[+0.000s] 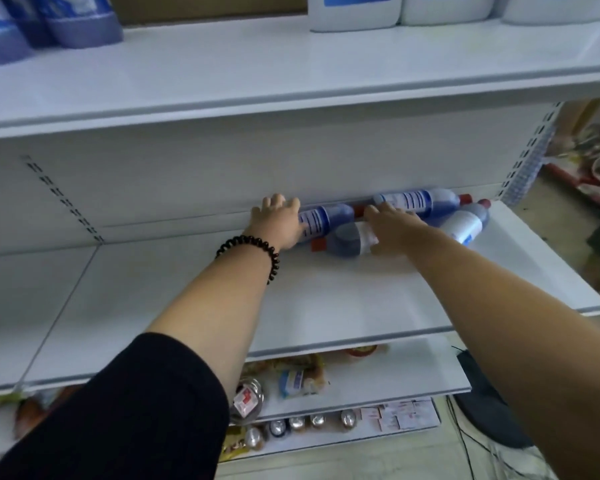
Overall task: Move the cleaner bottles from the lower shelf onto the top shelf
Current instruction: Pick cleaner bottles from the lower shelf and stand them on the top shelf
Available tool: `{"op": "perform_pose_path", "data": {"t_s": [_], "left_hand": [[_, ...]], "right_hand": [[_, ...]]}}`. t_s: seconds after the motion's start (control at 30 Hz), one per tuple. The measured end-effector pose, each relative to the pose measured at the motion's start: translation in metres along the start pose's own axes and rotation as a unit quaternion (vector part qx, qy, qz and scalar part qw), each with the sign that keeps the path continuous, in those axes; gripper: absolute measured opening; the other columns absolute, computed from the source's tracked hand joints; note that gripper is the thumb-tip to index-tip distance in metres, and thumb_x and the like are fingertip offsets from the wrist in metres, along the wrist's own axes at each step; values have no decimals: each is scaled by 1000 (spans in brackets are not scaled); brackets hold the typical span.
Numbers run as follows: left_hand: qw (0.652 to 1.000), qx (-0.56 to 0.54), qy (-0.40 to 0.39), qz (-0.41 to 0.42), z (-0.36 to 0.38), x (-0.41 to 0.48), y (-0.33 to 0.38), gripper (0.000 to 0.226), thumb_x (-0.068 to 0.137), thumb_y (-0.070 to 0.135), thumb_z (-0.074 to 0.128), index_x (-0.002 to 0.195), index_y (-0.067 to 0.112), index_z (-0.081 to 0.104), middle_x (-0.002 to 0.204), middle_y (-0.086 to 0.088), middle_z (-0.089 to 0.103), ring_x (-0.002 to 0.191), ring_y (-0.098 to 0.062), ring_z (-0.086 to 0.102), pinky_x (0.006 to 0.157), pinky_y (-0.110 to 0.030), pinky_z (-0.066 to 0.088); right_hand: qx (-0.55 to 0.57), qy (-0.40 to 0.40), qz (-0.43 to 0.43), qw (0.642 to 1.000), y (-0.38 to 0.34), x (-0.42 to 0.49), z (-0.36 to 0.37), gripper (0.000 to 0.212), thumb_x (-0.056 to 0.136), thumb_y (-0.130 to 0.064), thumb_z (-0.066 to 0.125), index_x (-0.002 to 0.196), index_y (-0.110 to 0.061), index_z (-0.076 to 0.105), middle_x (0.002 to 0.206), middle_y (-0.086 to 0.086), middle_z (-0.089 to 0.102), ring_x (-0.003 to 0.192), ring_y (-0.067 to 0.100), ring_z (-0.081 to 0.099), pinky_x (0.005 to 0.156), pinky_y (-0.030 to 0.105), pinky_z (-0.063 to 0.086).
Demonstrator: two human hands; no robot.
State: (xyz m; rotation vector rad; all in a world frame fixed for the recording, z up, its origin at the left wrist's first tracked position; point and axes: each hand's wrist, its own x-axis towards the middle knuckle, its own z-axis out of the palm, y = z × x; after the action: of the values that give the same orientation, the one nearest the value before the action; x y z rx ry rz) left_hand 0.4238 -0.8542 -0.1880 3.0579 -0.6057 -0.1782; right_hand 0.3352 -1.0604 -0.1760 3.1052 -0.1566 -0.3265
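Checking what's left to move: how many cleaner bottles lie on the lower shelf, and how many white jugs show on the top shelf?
Cleaner bottles on the lower shelf: 4
White jugs on the top shelf: 3
Total: 7

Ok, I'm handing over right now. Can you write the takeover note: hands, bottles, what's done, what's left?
Left hand: on the base end of the rear left bottle; grip unclear.
Right hand: open, laid across the front left bottle.
Bottles: four lie on their sides at the back of the lower shelf, including the rear right bottle and front right bottle.
Done: none of these four is lifted yet.
Left: move all four to the top shelf, beside the blue bottles and white jugs.
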Motion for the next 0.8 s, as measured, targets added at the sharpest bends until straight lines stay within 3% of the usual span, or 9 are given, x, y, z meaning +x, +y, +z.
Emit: {"op": "perform_pose_path", "data": {"t_s": [0.1,0.27,0.37,0.43,0.5,0.57,0.6,0.7,0.8], "left_hand": [[997,-72,-23,-13,4,-7,-6,57,89,52,62,126,15,40,128,-18,56,113,-39,56,91,-47,46],[995,-48,-51,-75,-2,-29,-24,64,85,55,62,133,13,49,135,-22,47,121,-39,50,96,-45,45],[990,-73,-63,-107,-4,-48,-47,61,79,58,64,119,12,57,121,-18,60,101,-35,60,78,-34,46],[977,-142,-65,-144,-1,-62,-64,64,76,50,72,121,11,47,118,-13,63,98,-31,61,74,-32,44],[960,-199,-71,-183,2,-76,-80,87,78,39,77,142,2,32,128,-13,59,109,-29,60,76,-30,41],[949,-233,-72,-201,3,-91,-92,103,77,38,79,151,-2,19,131,-12,57,113,-26,59,75,-29,40],[945,-245,-74,-206,4,-98,-97,99,76,39,79,149,1,25,128,-10,57,108,-25,60,73,-28,40],[932,-295,-81,-194,16,-111,-105,48,81,35,76,119,15,53,116,-7,64,87,-19,59,71,-27,42],[910,-361,-74,-188,23,-123,-106,39,82,34,74,113,12,61,107,-6,69,87,-18,64,79,-30,50]], "right_hand": [[-8,3,-27,1000,-4,1,-1,77,87,-36,70,147,-16,27,145,13,50,129,38,53,108,52,41],[-89,20,-70,993,-26,2,6,91,74,-48,83,149,-24,37,148,9,42,137,35,40,109,54,37],[-102,12,-74,992,-42,-4,13,85,78,-57,76,146,-23,38,144,13,39,135,36,40,110,52,38],[-78,-17,-81,994,-50,-7,16,88,79,-56,74,147,-19,31,145,12,40,135,35,41,110,53,37],[-60,-54,-86,993,-56,-11,11,86,83,-48,73,149,-16,27,147,10,43,134,34,44,111,52,37],[-32,-85,-74,993,-62,-19,1,74,89,-38,71,147,-15,33,143,10,50,128,32,52,107,48,42],[-15,-93,-66,993,-64,-23,-4,66,88,-35,72,143,-13,41,137,11,55,122,32,56,100,44,47],[7,-93,-54,994,-69,-39,-5,57,83,-38,77,129,-12,54,116,7,62,100,26,62,76,30,49],[92,-94,-26,991,-76,-49,8,54,79,-37,78,119,-14,50,109,6,61,94,25,60,73,30,45]]}}
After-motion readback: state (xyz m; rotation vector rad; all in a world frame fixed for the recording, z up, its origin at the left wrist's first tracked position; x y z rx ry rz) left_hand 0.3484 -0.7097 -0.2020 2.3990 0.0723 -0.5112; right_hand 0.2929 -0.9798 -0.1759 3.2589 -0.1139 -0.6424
